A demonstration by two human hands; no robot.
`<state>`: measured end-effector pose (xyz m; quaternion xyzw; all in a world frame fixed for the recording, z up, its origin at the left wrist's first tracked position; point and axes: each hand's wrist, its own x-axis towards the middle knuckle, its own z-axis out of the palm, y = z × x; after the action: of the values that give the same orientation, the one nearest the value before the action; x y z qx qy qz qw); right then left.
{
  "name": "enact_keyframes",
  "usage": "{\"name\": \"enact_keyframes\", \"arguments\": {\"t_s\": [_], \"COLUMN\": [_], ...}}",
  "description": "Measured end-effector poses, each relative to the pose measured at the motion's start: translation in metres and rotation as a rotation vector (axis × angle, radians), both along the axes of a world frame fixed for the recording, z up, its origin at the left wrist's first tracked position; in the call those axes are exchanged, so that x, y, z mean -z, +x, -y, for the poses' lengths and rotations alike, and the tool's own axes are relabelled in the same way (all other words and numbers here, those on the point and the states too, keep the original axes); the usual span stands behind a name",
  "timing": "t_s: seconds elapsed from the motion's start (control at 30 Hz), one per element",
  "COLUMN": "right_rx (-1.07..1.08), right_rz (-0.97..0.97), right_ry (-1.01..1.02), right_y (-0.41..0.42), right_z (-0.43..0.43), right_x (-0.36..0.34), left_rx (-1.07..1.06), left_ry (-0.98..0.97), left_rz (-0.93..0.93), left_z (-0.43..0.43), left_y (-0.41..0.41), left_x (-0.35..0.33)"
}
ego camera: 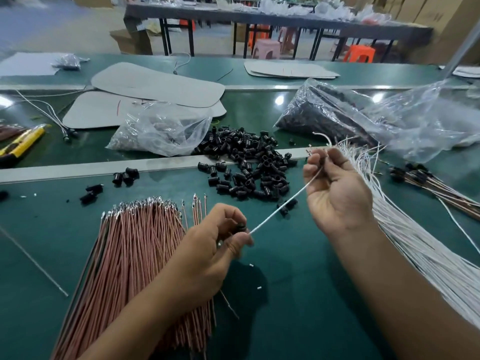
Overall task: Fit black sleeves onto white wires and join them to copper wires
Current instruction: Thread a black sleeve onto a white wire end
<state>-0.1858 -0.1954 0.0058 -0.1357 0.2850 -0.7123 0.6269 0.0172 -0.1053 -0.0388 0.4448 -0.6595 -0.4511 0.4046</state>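
Head view, from over the bench: the left hand [215, 245] pinches a black sleeve [241, 227] between thumb and curled fingertips. A single white wire [265, 220] leaves that pinch and runs nearly straight, up and rightward, into the right hand [337, 196]. That hand's fingers are curled, with thumb and forefinger nipping the wire near its far end. Under the left wrist and forearm lies a fanned bundle of copper wires [135, 245], metal tips pointing away. Just beyond the stretched wire sits a heap of loose black sleeves [249, 162], a couple lying right beneath it. On the right hand's outer side a thick sheaf of white wires [410, 235] sweeps across the green table [285, 294]. Farther out that way lie a few sleeved wires [426, 181]. Clear plastic bags [161, 133] rest past the heap.
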Motion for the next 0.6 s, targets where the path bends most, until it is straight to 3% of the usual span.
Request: {"name": "enact_keyframes", "arguments": {"t_s": [0.1,0.17,0.23,0.3,0.33,0.37,0.43,0.5,0.6], "right_rx": [0.041,0.083,0.096,0.113,0.168,0.199,-0.094,-0.437,-0.368], "right_rz": [-0.12,-0.409,-1.002,-1.818,-2.098,-2.212,-2.109,-1.96,-1.797], "right_ry": [-0.009,0.011,0.079,0.179,0.103,-0.082,-0.532,-0.844,-0.918], "right_y": [-0.016,-0.029,-0.047,-0.06,-0.06,-0.051,-0.02,0.009,0.019], "right_z": [0.006,0.012,0.014,0.009,0.003,-0.005,-0.023,-0.036,-0.039], "right_x": [0.0,0.004,0.007,0.012,0.016,0.018,0.021,0.035,0.043], "left_rx": [-0.043,-0.125,-0.205,-0.232,-0.231,-0.227,-0.21,-0.218,-0.285], "left_ry": [-0.055,-0.102,-0.164,-0.193,-0.215,-0.256,-0.333,-0.358,-0.337], "left_rz": [0.112,0.151,0.185,0.189,0.206,0.238,0.296,0.275,0.182], "left_z": [0.0,0.003,0.005,0.006,0.006,0.005,0.004,0.003,0.003], "left_y": [0.003,0.006,0.008,0.009,0.009,0.009,0.006,0.004,0.008], "left_x": [0.001,0.003,0.005,0.006,0.007,0.007,0.006,0.006,0.001]}}
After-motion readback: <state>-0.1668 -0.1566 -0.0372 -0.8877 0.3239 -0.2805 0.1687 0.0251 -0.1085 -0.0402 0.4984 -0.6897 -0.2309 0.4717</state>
